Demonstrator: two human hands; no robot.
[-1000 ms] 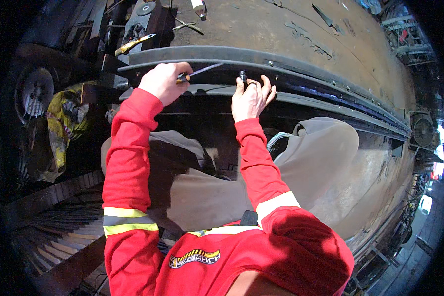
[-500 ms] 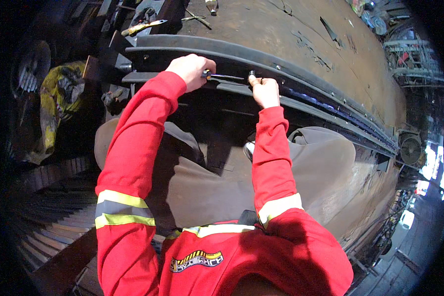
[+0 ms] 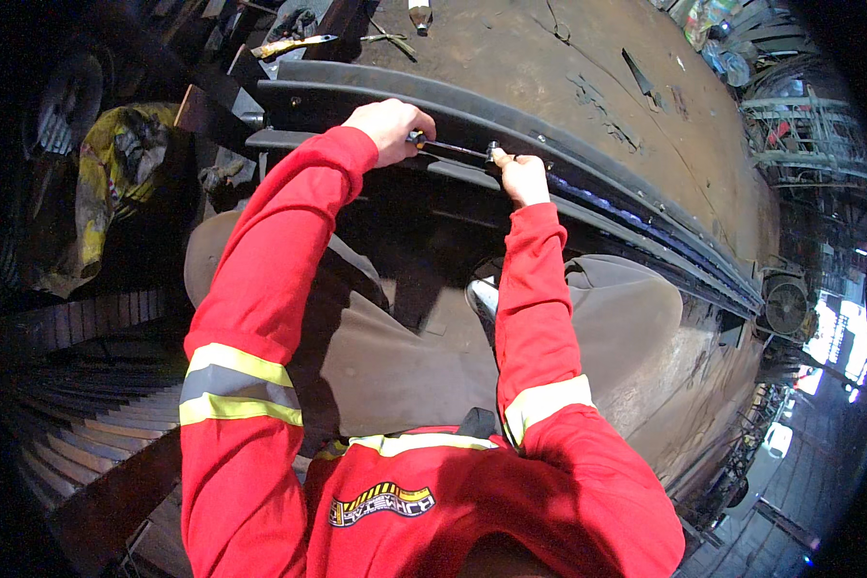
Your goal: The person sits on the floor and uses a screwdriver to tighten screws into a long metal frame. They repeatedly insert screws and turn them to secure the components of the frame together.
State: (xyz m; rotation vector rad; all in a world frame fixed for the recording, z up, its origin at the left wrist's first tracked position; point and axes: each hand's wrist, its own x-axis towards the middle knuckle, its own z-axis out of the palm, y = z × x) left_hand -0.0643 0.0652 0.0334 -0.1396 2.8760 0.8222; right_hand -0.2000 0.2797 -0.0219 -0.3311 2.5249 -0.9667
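My left hand [image 3: 387, 131] is closed around the handle of a screwdriver [image 3: 456, 148], dark with a bit of yellow. Its thin metal shaft points right, toward my other hand. Between the thumb and fingers of my right hand [image 3: 525, 179] is a small dark round piece [image 3: 493, 148], right at the shaft's tip. Whether the tip sits inside that piece or only touches it, I cannot tell. Both hands are over a long dark metal channel [image 3: 376, 87] that runs across in front of me, with small bolts or studs along it.
Past the channel lies a brown, worn metal surface [image 3: 520, 77] with a bottle [image 3: 420, 15] and a paintbrush [image 3: 294, 45]. A stained yellow cloth [image 3: 116, 173] hangs at left. Stacked metal strips [image 3: 116, 433] are at lower left; a fan [image 3: 786, 301] stands at right.
Both hands have shifted slightly right and keep their grips. The screwdriver's shaft still meets the small piece. The whole view has moved a little.
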